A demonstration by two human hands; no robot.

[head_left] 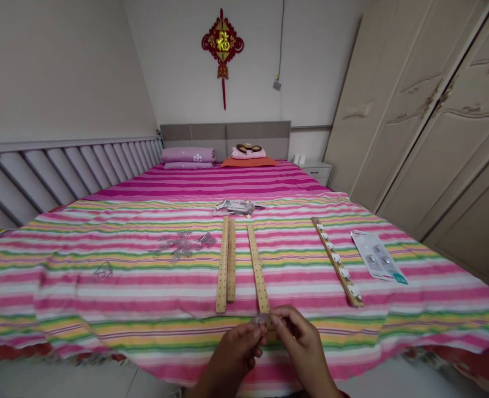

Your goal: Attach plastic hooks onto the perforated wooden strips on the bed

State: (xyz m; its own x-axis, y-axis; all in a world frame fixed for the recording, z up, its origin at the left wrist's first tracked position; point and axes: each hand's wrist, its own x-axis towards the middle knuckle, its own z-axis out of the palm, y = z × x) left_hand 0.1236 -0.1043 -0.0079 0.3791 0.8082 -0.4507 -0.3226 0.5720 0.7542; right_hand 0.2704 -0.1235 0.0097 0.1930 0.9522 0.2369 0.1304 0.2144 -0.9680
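Observation:
Between my two hands is a small clear plastic packet (261,319); what lies inside it is too small to make out. My left hand (241,348) pinches its left side, with the fingers curled. From the right, my right hand (300,340) grips its other edge between thumb and forefinger. Just behind the packet lies the near end of a wooden strip with rows of holes (257,268). Two more such strips lie side by side to the left, a longer one (222,271) and a shorter one (231,265).
Several clear packets (182,245) are scattered on the striped bedspread (145,309). Farther back lies a pile of packaged items (238,207). At right are a wooden strip with white round pieces (335,258) and a blister pack (377,257). A thin clear piece (103,271) lies at left.

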